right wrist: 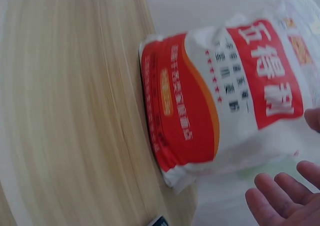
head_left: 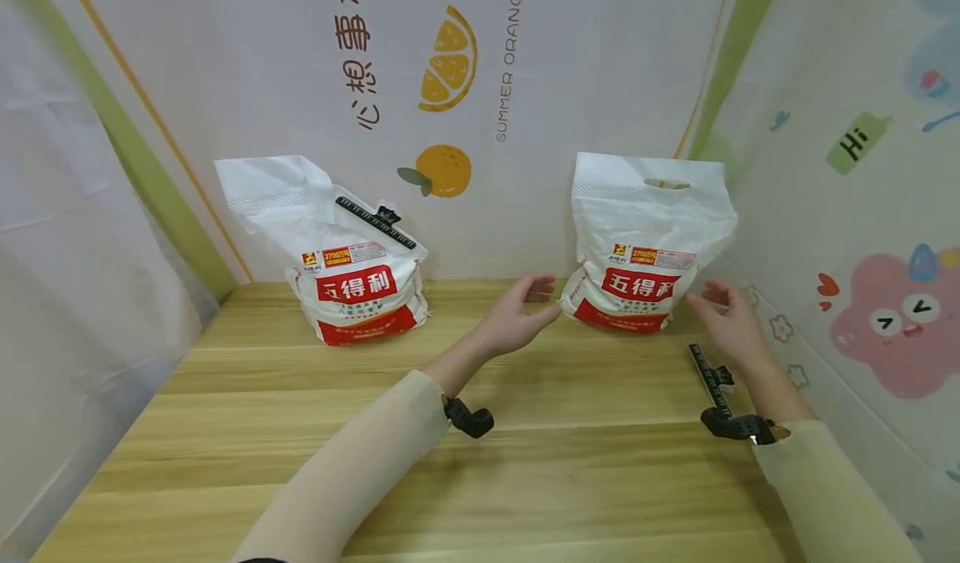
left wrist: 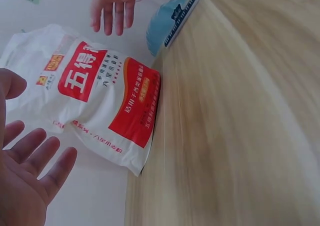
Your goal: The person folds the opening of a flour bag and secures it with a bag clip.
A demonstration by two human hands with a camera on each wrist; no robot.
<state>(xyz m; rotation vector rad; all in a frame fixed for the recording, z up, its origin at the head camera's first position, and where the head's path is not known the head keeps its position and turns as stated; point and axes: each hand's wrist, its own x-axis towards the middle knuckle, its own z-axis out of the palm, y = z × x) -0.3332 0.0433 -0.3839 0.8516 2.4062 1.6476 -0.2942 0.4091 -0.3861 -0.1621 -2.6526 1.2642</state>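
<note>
A white and red flour bag (head_left: 648, 246) stands upright at the back right, its top flap with the handle slot sticking up. My left hand (head_left: 517, 317) is at the bag's left side, fingers apart and slightly bent, thumb toward its lower corner. On the other side is my right hand (head_left: 729, 321), palm facing the bag and fingers loosely extended. Both wrist views show the flour bag (left wrist: 100, 91) between loose fingers that grip nothing. A long black bag clip (head_left: 711, 379) lies on the table by my right wrist.
A second flour bag (head_left: 356, 288) stands at the back left, its upper right corner folded under another black clip (head_left: 375, 223). The wooden table (head_left: 570, 480) meets a printed curtain (head_left: 540, 213) behind and a patterned wall covering (head_left: 847, 213) at right.
</note>
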